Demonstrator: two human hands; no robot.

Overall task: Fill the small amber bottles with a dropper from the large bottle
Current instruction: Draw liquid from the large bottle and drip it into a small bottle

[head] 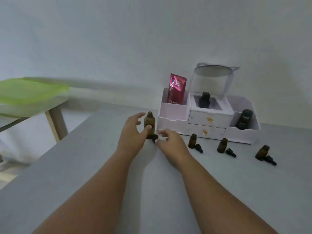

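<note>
The large amber bottle [149, 123] stands uncapped on the grey table [84, 166]. My left hand [133, 132] curls around its left side, thumb touching the glass, fingers apart. A black dropper cap [154, 138] lies at the bottle's base. My right hand [170, 141] reaches it with thumb and fingertips at the cap. Three small amber bottles [192, 141], [222, 145], [261, 152] stand open to the right, each with a black dropper cap [199, 148], [231, 152], [271, 160] lying beside it.
A white organiser [173, 114] with two drawers stands at the back against the wall, holding a pink sachet [176, 89], a black bottle [204, 99], a dark tube [244, 119] and a mirror [213, 70]. A wooden table with green cloth [25, 93] is at left.
</note>
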